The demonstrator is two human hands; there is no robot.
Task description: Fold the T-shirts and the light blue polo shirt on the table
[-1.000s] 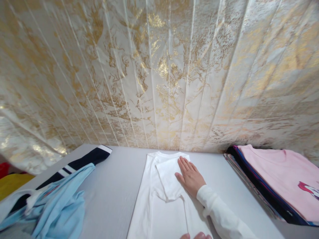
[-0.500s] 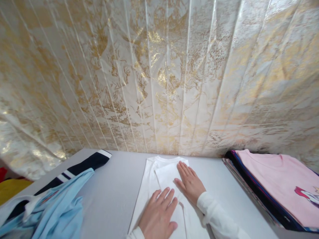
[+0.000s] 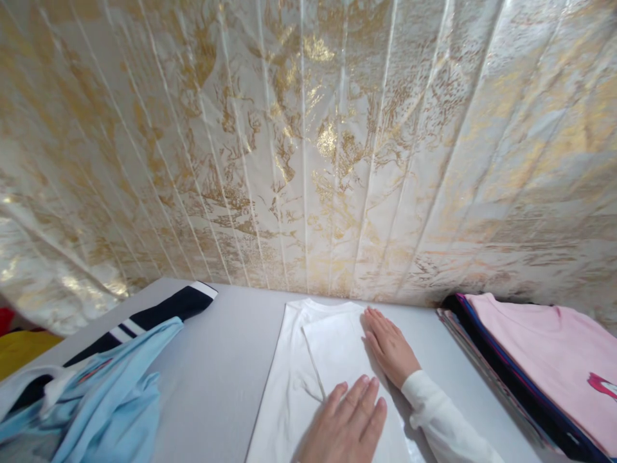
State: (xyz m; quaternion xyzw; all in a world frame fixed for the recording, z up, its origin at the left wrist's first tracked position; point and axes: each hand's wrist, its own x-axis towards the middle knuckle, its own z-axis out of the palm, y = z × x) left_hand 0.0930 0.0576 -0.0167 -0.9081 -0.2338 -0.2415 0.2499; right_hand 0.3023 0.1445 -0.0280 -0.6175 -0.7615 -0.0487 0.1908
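A white long-sleeved shirt (image 3: 284,386) lies on the table with its collar toward the wall and one side folded inward over the body. My left hand (image 3: 344,421) rests palm down on the lower part of the folded layer, fingers stretched out; its wrist is cut off by the bottom of the view. Along the shirt's right folded edge lies my right hand (image 3: 391,347), flat with fingers extended toward the collar. Neither hand grips the cloth.
On the right stands a stack of folded clothes (image 3: 544,360) topped by a pink shirt. Crumpled light-blue and dark garments (image 3: 116,392) lie at left on the grey table (image 3: 216,360). A gold-patterned silvery covering (image 3: 308,161) rises behind.
My right hand has slid rightward to the shirt's edge. My left hand has moved right and slightly down over the cloth. The view has shifted slightly.
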